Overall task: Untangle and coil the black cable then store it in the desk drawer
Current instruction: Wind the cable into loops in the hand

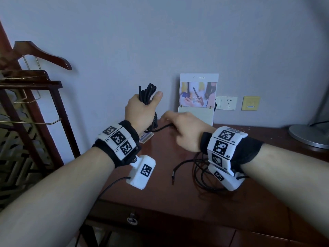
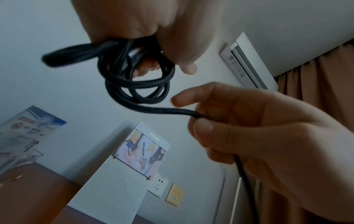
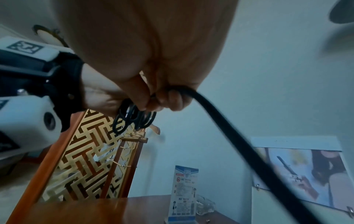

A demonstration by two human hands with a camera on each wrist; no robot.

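Observation:
My left hand (image 1: pixel 140 109) is raised above the desk's back left and grips a bundle of coiled black cable (image 1: pixel 147 93); loops stick out above and below the fist, shown close in the left wrist view as the coil (image 2: pixel 138 78). A strand runs from the coil to my right hand (image 1: pixel 179 127), which pinches the cable (image 2: pixel 172 111) between thumb and fingers. The rest of the cable lies in loose loops (image 1: pixel 201 173) on the desk under my right wrist, with a free end (image 1: pixel 173 177) pointing toward me. The drawer (image 1: pixel 160 223) at the desk's front is closed, its ring handle (image 1: pixel 132 219) showing.
The dark wooden desk (image 1: pixel 178 193) stands against a pale wall. A standing calendar (image 1: pixel 197 98) leans at the back, wall sockets (image 1: pixel 227 103) to its right. A lamp base (image 1: pixel 309 136) sits at the far right. A wooden clothes rack (image 1: pixel 35 86) stands left of the desk.

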